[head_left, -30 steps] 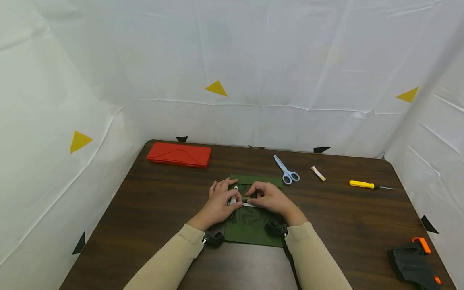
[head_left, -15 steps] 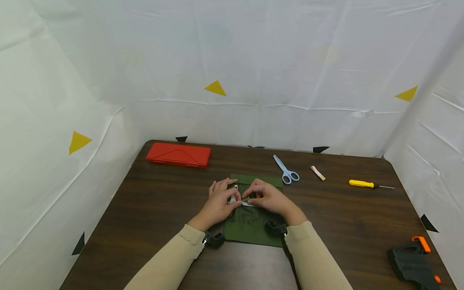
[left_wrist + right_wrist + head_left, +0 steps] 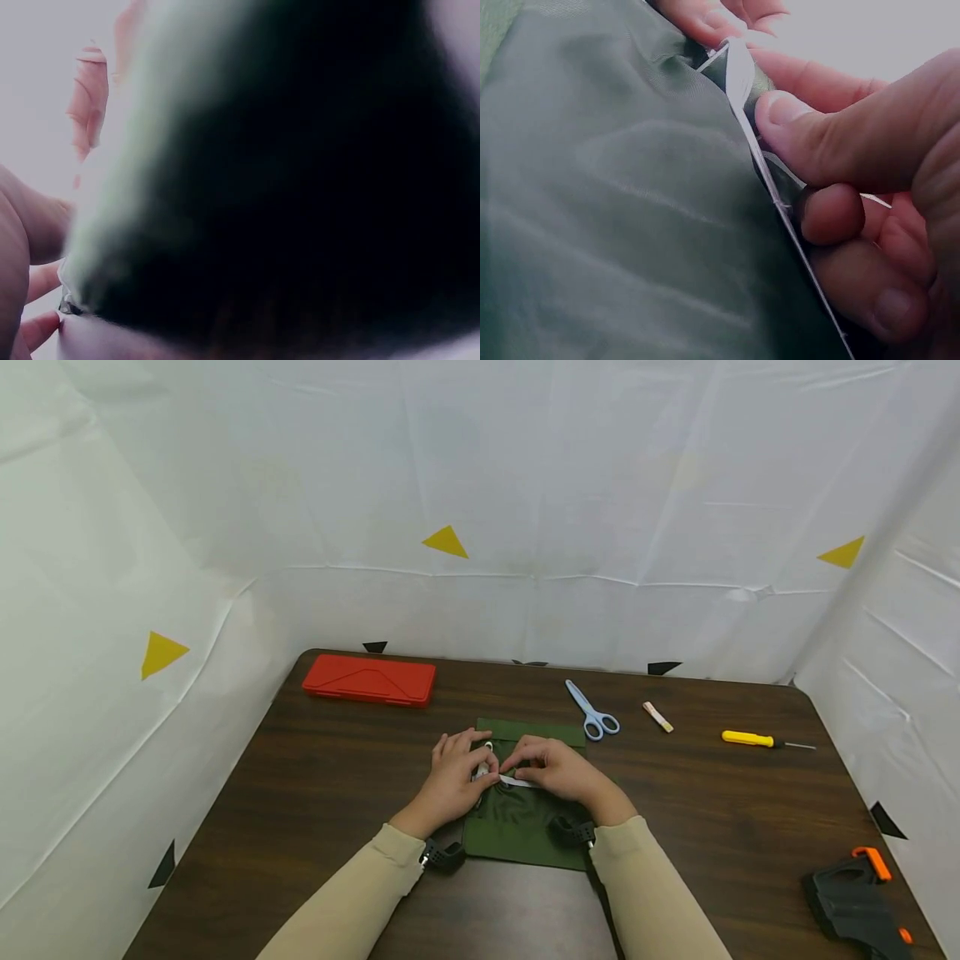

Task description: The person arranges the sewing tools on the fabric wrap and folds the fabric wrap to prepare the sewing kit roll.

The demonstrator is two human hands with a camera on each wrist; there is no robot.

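A green fabric piece (image 3: 525,843) lies in front of the person, with a satiny middle and matte bands along its near and far edges. A narrow white strip (image 3: 519,782) crosses it; in the right wrist view it runs along a fabric edge and twists near the fingertips. My left hand (image 3: 453,777) pinches the fabric at the strip's left end, its other fingers spread over a small white object (image 3: 482,770), mostly covered. My right hand (image 3: 558,768) pinches a fold of green fabric (image 3: 761,84) beside the strip, index fingertip close to the left fingers. Dark blur fills most of the left wrist view.
On the brown table (image 3: 337,777), a red case (image 3: 369,679) lies at the back left. Light-blue scissors (image 3: 592,712), a small pale strip-like item (image 3: 657,717) and a yellow screwdriver (image 3: 750,740) lie to the right. A black and orange clamp-like tool (image 3: 851,897) sits near right.
My right fingertips have shifted slightly left toward the left hand, and the green fold between them shows less. More of the white strip shows now. The left hand stays nearly still.
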